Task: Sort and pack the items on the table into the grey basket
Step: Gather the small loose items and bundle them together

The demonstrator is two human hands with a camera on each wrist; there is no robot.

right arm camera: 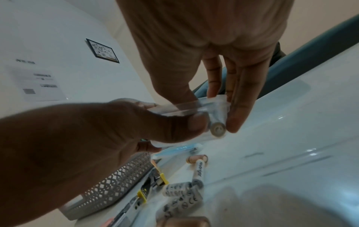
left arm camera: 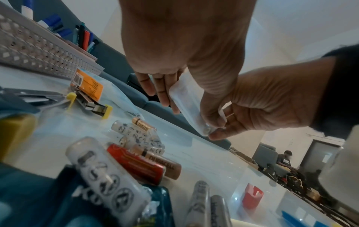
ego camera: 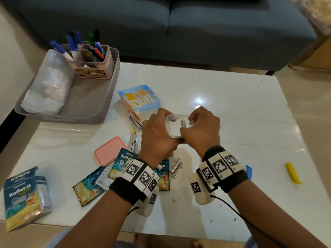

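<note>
I hold a small clear plastic box (ego camera: 174,130) in both hands above the middle of the table. My left hand (ego camera: 161,129) grips its left side, fingers over the far rim. My right hand (ego camera: 195,125) pinches its right edge. A white battery (ego camera: 183,123) sits inside the box; its round end (right arm camera: 218,129) shows through the wall in the right wrist view. More loose batteries (ego camera: 176,167) lie on the table below my wrists, several of them (left arm camera: 136,155) in the left wrist view. The grey basket (ego camera: 100,111) stands at the far left.
In the basket are a pen holder (ego camera: 93,63) and a plastic bag (ego camera: 50,83). On the table lie a pink lid (ego camera: 109,151), Koflet sachets (ego camera: 89,185) and box (ego camera: 23,196), staplers (ego camera: 134,120), a blue packet (ego camera: 139,97), a yellow clip (ego camera: 292,173).
</note>
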